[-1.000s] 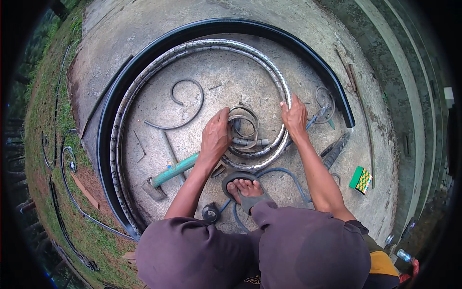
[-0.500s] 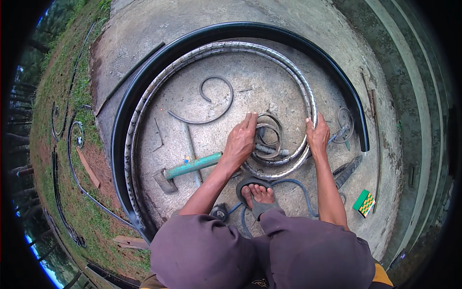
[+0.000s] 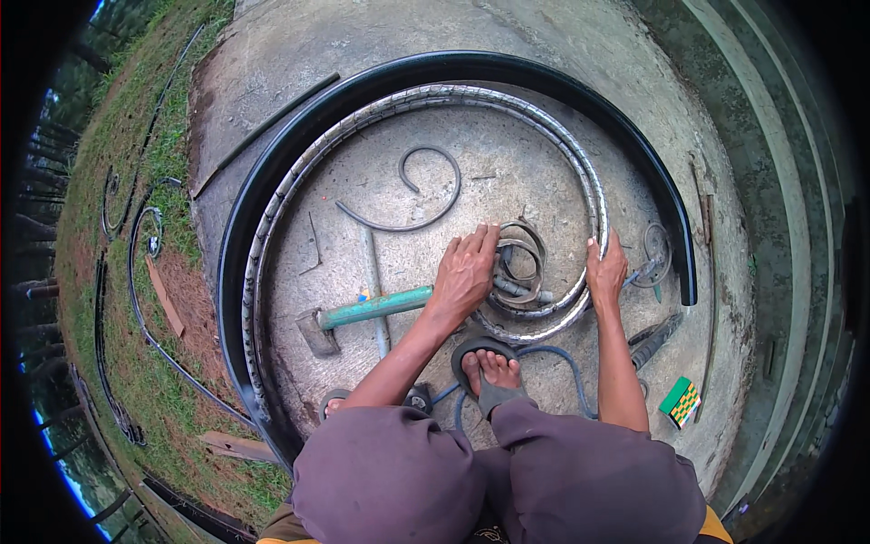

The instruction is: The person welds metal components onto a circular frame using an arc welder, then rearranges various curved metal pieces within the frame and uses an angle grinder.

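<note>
A large coil of silvery, ridged metal strip (image 3: 424, 93) lies on the concrete, curling inward to a smaller loop near my foot. My right hand (image 3: 607, 269) is closed around the coil's right side, thumb inside and fingers outside. My left hand (image 3: 467, 269) is closed at the inner loop's left side; the part it grips is mostly hidden under the palm. Right beside those fingers lie several small grey metal rings (image 3: 541, 258) and a short metal piece (image 3: 521, 290). A hammer (image 3: 376, 306) with a green handle lies left of my left hand, across a pale rod (image 3: 369, 254).
A thick black curved channel (image 3: 453, 62) arcs around the coil. Inside it lies a thin curled rod (image 3: 456, 186). A blue hose (image 3: 566, 354) runs by my sandalled foot (image 3: 494, 374). A green checkered box (image 3: 680, 402) sits at right; grass (image 3: 136, 299) borders the left.
The whole view has shifted slightly, so most things appear a little further right and lower. Both hands keep about the same places on the coil.
</note>
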A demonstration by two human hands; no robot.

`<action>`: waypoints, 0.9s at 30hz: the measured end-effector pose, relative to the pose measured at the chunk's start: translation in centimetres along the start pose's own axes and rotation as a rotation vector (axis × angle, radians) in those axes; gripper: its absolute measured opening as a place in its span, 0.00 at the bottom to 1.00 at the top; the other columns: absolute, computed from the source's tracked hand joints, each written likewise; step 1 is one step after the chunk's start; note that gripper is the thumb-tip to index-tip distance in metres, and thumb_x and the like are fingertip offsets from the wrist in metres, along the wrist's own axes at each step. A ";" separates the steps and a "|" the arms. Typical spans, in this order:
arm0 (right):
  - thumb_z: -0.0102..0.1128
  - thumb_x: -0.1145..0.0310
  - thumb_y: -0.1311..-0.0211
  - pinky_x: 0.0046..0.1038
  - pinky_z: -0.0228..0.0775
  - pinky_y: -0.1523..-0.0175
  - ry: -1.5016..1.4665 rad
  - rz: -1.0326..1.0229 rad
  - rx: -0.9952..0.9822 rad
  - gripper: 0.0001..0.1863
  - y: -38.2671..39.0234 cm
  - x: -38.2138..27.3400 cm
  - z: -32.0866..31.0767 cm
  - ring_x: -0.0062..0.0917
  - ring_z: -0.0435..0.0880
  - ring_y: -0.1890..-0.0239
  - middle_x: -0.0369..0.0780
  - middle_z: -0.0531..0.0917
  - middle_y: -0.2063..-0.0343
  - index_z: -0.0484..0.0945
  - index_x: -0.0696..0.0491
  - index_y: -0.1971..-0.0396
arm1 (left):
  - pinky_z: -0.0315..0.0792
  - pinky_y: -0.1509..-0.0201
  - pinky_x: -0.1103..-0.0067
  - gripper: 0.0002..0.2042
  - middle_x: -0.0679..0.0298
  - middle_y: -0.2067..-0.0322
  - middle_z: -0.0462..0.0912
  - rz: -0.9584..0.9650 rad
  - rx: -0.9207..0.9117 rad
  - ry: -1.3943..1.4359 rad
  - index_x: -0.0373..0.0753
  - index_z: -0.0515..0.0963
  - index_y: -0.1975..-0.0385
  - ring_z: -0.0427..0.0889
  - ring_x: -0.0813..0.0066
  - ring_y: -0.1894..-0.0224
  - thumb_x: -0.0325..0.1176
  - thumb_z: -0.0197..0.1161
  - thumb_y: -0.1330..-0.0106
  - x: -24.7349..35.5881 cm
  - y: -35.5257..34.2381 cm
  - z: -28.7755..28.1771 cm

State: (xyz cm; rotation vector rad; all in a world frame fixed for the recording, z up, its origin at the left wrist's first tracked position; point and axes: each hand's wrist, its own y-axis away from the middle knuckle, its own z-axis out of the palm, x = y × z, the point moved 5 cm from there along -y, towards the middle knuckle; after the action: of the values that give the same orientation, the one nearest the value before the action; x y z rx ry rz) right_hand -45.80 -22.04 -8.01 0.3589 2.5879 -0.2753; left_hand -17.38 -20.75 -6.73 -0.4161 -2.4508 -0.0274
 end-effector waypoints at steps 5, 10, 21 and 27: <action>0.60 0.65 0.36 0.46 0.70 0.45 0.019 -0.017 0.033 0.24 -0.2 0.7 0.1 0.54 0.81 0.53 0.58 0.82 0.58 0.73 0.62 0.44 | 0.62 0.30 0.57 0.26 0.45 0.40 0.74 -0.056 0.056 0.017 0.33 0.67 0.36 0.73 0.50 0.36 0.37 0.59 0.31 0.7 2.1 -2.5; 0.60 0.66 0.38 0.45 0.70 0.44 -0.009 -0.017 0.009 0.24 0.0 0.7 0.0 0.53 0.81 0.52 0.57 0.82 0.57 0.73 0.62 0.44 | 0.61 0.30 0.57 0.25 0.46 0.41 0.75 -0.047 0.128 -0.035 0.33 0.69 0.37 0.73 0.51 0.37 0.36 0.61 0.32 0.5 4.3 -4.1; 0.66 0.56 0.39 0.44 0.70 0.43 -0.031 -0.071 -0.009 0.30 -3.7 0.1 0.0 0.53 0.81 0.48 0.57 0.82 0.53 0.74 0.61 0.43 | 0.61 0.29 0.57 0.23 0.50 0.41 0.76 -0.196 0.262 -0.068 0.36 0.73 0.40 0.74 0.51 0.38 0.34 0.64 0.33 -3.3 10.8 -9.1; 0.66 0.55 0.39 0.44 0.70 0.42 -0.017 -0.048 -0.059 0.32 -6.3 -1.2 2.0 0.53 0.81 0.48 0.57 0.82 0.52 0.73 0.61 0.42 | 0.62 0.29 0.56 0.21 0.50 0.39 0.74 -0.224 0.296 -0.164 0.35 0.74 0.42 0.73 0.52 0.36 0.30 0.65 0.36 -4.1 16.3 -11.2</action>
State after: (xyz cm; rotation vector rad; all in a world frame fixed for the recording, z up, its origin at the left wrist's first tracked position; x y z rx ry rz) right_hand -45.80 -28.77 -8.33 0.2724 2.5839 -0.2179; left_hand -2.65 -7.79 -1.70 -0.0135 -2.5971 0.2823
